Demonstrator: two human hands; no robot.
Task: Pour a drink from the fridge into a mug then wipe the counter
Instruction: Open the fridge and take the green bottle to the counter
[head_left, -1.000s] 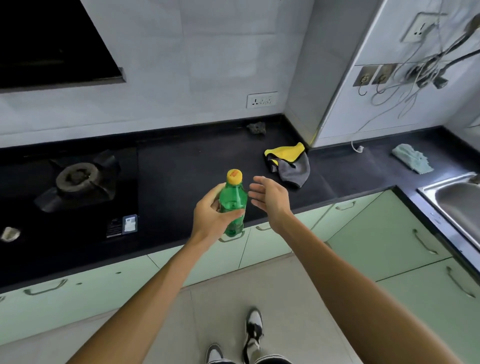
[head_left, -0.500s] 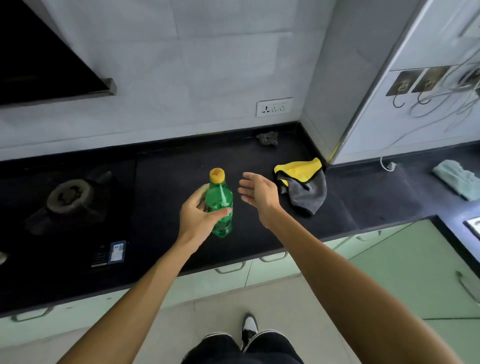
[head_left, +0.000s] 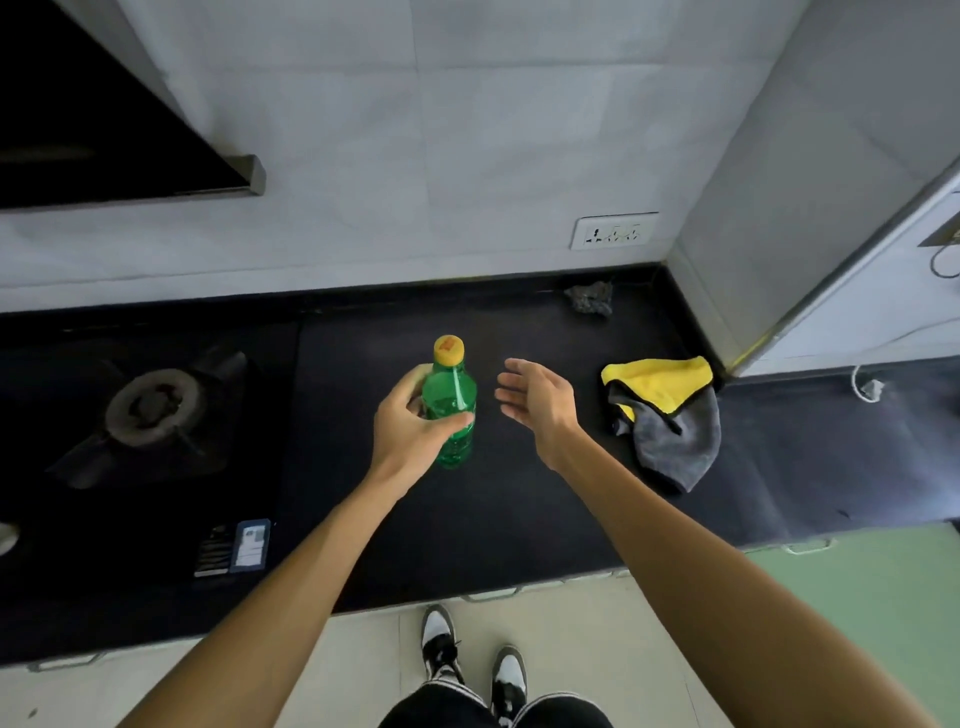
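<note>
Green translucent plastic bottle (head_left: 451, 415) with a yellow screw cap (head_left: 449, 349), that's the drink, and from the head camera it stands upright over the middle of the black stone counter (head_left: 519, 519). It sits between the gas burner (head_left: 156, 410) on the left and a yellow-and-grey microfibre cloth (head_left: 670, 415) crumpled on the right. Left hand (head_left: 405, 436) has it, fingers (head_left: 415, 376) and thumb wrapped round the upper body just below the shoulder. Whether the base touches the counter, I cannot tell. Right hand (head_left: 537, 402) hovers just beside the bottle, its fingers straight and spread, holding nothing, palm turned toward it. Cap is on, and no mug shows in this view.

Now the handling. Liquid seems to fill much of it, so I'd judge a moderate weight. The thin walls would give under a hard squeeze, and the surface may be slick if it is fridge-cold. Best hold looks like the middle of the body with one hand, firm but not crushing, while the other twists the cap off.
</note>
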